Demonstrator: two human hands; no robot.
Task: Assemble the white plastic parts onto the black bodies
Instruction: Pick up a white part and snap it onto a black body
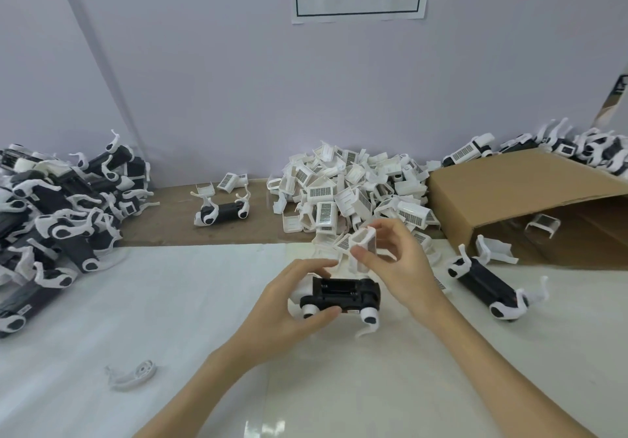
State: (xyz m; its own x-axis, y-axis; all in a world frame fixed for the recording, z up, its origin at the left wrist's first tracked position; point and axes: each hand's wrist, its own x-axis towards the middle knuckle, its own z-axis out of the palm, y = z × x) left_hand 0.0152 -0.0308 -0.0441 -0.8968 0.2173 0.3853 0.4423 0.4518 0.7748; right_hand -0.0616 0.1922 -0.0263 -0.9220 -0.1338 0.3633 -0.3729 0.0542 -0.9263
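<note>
My left hand (292, 305) grips a black body (343, 293) with white legs, held just above the white table surface at centre. My right hand (394, 261) pinches a white plastic cover part (363, 245) between thumb and fingers, just above and behind the black body. A heap of white cover parts (350, 193) lies behind my hands. Another black body (486, 284) with white legs lies to the right, and one more (224, 215) rests on the brown strip at the back.
A large pile of black bodies with white legs (61, 213) fills the left side. An open cardboard box (530, 196) lies on its side at the right, with finished units (577, 148) behind it. A loose white leg piece (132, 374) lies at front left.
</note>
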